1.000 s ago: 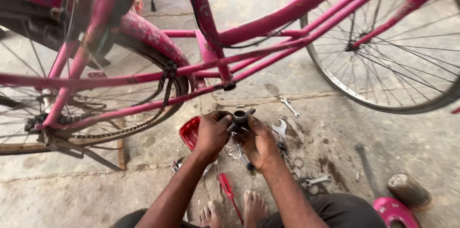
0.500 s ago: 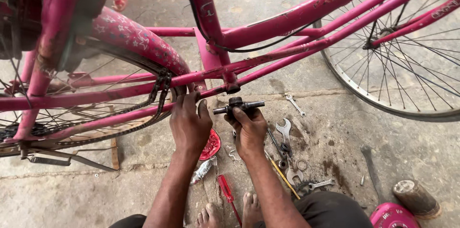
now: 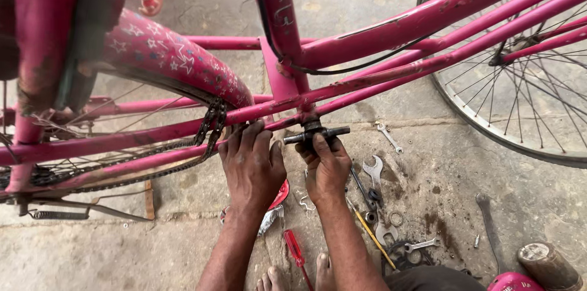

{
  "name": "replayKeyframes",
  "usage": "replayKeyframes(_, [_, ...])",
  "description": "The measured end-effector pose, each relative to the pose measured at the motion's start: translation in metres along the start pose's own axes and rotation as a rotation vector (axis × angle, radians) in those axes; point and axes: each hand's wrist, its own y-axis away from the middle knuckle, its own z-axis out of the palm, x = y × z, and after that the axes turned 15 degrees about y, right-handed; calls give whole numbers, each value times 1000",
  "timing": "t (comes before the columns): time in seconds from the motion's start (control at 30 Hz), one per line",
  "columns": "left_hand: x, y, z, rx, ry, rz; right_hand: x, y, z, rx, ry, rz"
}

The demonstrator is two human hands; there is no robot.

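Note:
A pink bicycle frame stands over the concrete floor. My right hand grips a dark greasy axle spindle that sticks out just under the frame's bottom bracket. My left hand reaches up beside it, fingers curled on the lower pink tube next to the loose chain. Both hands are dirty with grease.
Spanners, a smaller wrench, a red-handled screwdriver, a yellow-handled tool, washers and a red lid lie on the floor. Front wheel at right, rear mudguard at left, a can bottom right. My bare toes show below.
The view has closed in on the bottom bracket. Both hands rose from the floor parts to the frame, the right bringing the spindle up under the bracket, the left moving onto the lower tube.

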Motion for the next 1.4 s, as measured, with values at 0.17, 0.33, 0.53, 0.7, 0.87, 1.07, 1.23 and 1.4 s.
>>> replayKeyframes(0.17, [-3,-1,-2,-17,32,-34,2,-1,4,-10,6,20])
replayKeyframes(0.33, [-5,-1,-6,-26,65,4,1,-3,6,-3,-11,38])
replayKeyframes(0.53, [-7,0,-10,-56,69,9,-1,-5,6,-43,-177,204])
replayKeyframes(0.7, [-7,1,-12,-77,64,-14,0,-1,8,-13,-19,63])
replayKeyframes(0.87, [-7,1,-12,-90,71,-24,-2,-1,9,64,9,158])
replayKeyframes(1.07, [-7,2,-12,-82,63,-15,-5,-3,11,-16,-261,345])
replayKeyframes(1.23, [-8,2,-11,-85,75,-14,-5,-1,12,23,37,167])
replayKeyframes(1.4, [-8,3,-11,-83,66,-7,-3,1,14,193,956,-415])
